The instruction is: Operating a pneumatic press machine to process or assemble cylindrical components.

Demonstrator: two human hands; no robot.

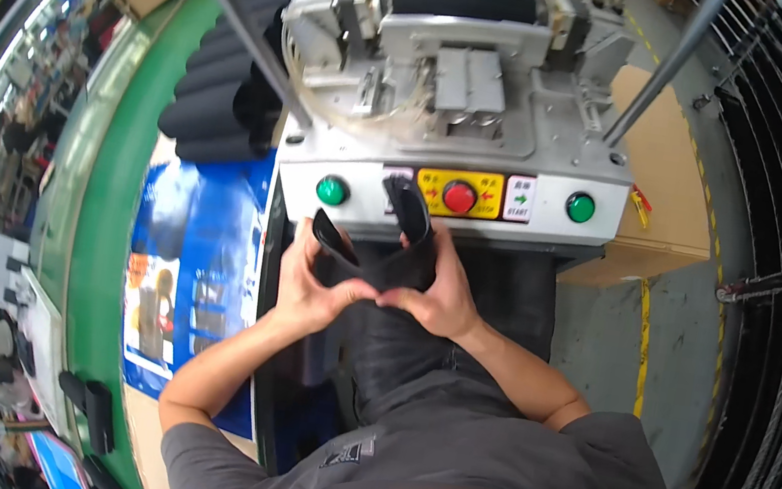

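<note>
Two hands are on one curved black piece [403, 265] in the head view: your left hand [307, 295] clamps its left side, your right hand [447, 298] its right, thumbs almost meeting between. The step in hand looks like bending or opening it. Just beyond your hands stands a machine [554, 132]; the next move seems to call for even pressure from both grips.
</note>
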